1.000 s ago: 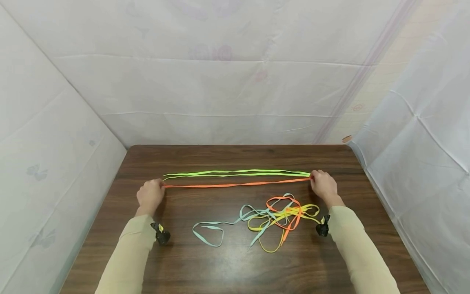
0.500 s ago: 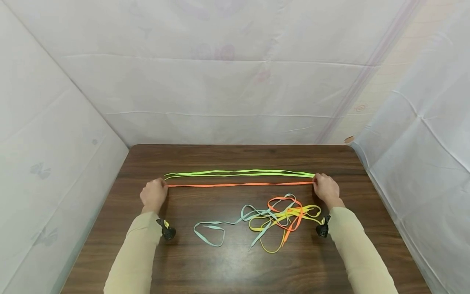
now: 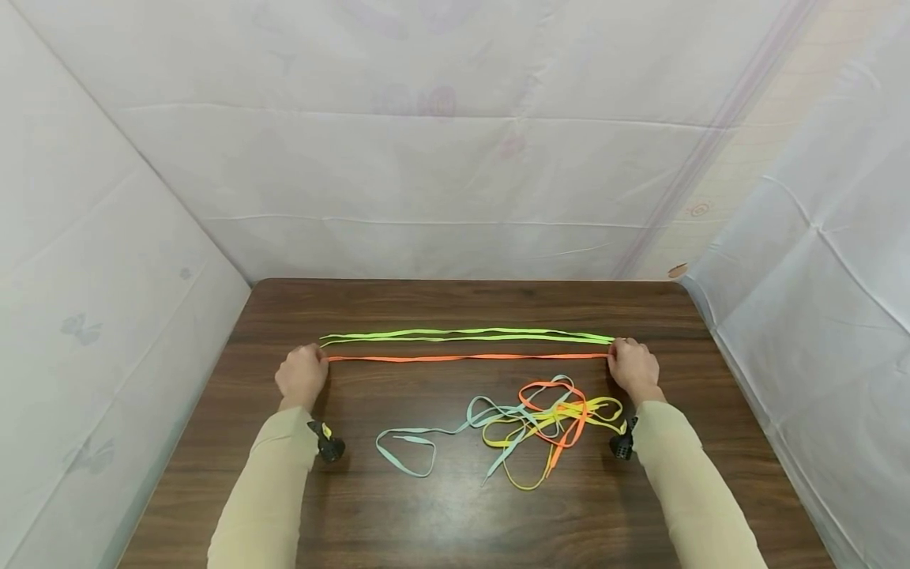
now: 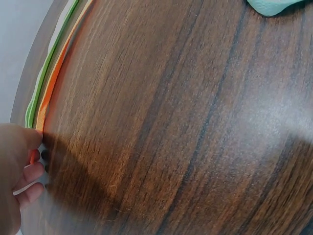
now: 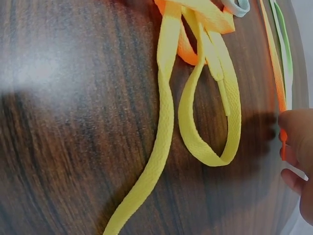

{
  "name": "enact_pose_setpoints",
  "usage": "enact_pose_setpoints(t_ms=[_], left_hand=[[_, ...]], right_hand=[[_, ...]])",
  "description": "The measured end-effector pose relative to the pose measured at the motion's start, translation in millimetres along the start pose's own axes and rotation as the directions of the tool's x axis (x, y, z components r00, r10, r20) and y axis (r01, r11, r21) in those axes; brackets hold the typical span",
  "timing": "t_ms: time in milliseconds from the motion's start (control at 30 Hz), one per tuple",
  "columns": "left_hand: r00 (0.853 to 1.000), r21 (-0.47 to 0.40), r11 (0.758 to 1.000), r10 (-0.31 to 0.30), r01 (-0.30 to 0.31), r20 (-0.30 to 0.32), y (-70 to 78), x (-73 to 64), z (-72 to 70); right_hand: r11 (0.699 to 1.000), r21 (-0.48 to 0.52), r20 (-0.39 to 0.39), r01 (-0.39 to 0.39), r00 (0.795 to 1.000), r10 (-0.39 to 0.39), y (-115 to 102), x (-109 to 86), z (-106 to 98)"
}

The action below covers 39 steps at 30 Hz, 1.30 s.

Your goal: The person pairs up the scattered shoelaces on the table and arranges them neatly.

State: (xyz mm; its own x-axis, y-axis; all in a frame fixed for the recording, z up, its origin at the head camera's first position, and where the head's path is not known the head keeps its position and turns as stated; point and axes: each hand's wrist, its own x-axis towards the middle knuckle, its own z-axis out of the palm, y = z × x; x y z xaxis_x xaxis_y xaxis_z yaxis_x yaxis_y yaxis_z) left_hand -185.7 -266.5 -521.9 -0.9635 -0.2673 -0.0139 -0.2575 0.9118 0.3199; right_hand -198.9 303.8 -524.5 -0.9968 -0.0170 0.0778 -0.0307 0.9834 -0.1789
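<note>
An orange shoelace (image 3: 462, 357) runs straight from side to side between my two hands. My left hand (image 3: 302, 374) pinches its left end; in the left wrist view a bit of orange pokes out below the thumb. At the other end, my right hand (image 3: 633, 368) pinches the lace, and its orange tip (image 5: 283, 151) shows beneath the fingers in the right wrist view. Just beyond the orange lace, green shoelaces (image 3: 455, 339) lie stretched roughly parallel to it. Their right ends reach my right hand, which partly hides them.
Nearer me lies a loose tangle of a light blue shoelace (image 3: 406, 472), a yellow shoelace (image 3: 522, 486) and another orange shoelace (image 3: 586, 410). All rest on a dark wooden table (image 3: 426, 521). White sheeting (image 3: 441, 174) hangs behind and on both sides.
The orange lace, slanting up toward the right before, now lies nearly level and straight. Both hands have shifted slightly rightward in view, and my right hand is a little lower.
</note>
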Motion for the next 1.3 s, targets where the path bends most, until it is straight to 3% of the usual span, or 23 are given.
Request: enact_pose_setpoints(t_ms=[433, 633, 900, 1133, 1300], left_hand=[[0.998, -0.015, 1.0, 0.014, -0.015, -0.053, 0.2, -3.0, 1.1], [0.998, 0.0, 0.999, 0.049, -0.049, -0.036, -5.2, -9.1, -6.0], [0.996, 0.024, 0.996, 0.083, -0.083, -0.018, -7.8, -17.0, -12.9], [0.972, 0.04, 0.978, 0.208, -0.205, -0.105, 6.0, -19.0, -16.1], [0.956, 0.057, 0.959, 0.281, -0.277, -0.087, 20.9, -21.6, -15.3]], right_hand=[[1.0, 0.007, 0.013, -0.003, 1.0, 0.003, 2, -5.4, 5], [0.999, 0.037, 0.044, -0.002, 0.999, 0.0, 4, -12.3, 1], [0.997, 0.046, -0.044, 0.068, 0.997, -0.066, 2, -21.8, -5], [0.989, 0.052, -0.091, 0.138, 0.987, -0.133, -8, -30.7, -9], [0.982, 0.046, -0.087, 0.181, 0.98, -0.177, -13, -37.6, -10]])
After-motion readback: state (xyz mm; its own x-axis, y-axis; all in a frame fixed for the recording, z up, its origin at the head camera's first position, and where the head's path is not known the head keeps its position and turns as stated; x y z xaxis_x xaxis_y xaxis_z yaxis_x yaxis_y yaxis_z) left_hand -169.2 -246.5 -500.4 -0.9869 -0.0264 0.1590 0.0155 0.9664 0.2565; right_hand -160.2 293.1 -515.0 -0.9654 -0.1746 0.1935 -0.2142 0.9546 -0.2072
